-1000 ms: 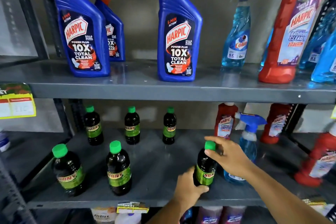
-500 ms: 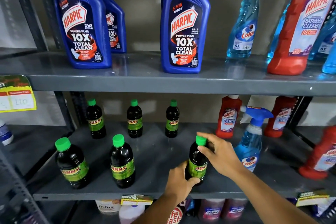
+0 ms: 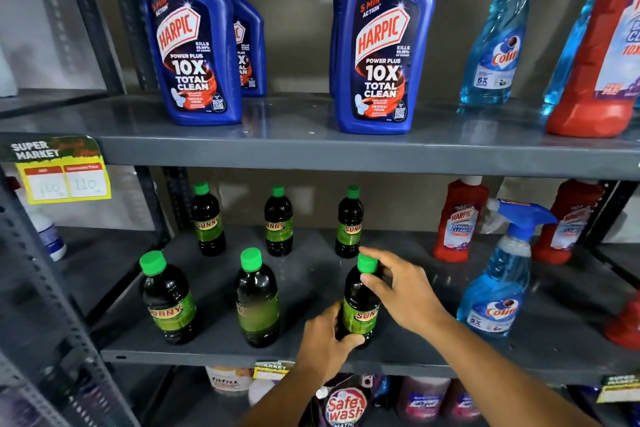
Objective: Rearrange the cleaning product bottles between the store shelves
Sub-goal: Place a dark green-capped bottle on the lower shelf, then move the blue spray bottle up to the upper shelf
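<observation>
Both hands close on one dark bottle (image 3: 358, 308) with a green cap at the front right of the middle shelf (image 3: 221, 352). Fingers of the left hand (image 3: 323, 340) wrap the bottle's base just above the shelf lip, while the right hand (image 3: 401, 288) pinches the neck under the cap between thumb and fingers.

Over the past second the bottle has slid left along the shelf, away from the blue spray bottle (image 3: 498, 288) it stood against; the two now stand near each other but apart. It appears to rest upright on the shelf, though the left hand hides its foot, so contact cannot be confirmed.

Two matching bottles (image 3: 168, 302) stand to its left in the front row, and three more (image 3: 277, 222) line the back. With the shift, the held bottle sits roughly in front of the rightmost back bottle, completing what looks like a second row of three. Red bottles (image 3: 459, 222) remain behind the spray bottle on the right.

On the top shelf (image 3: 311, 149), blue toilet cleaner bottles (image 3: 381, 55) and other sprays stand untouched. Judging by the even spacing, this placement looks nearly settled, and the likely next call is a small nudge or a release.
</observation>
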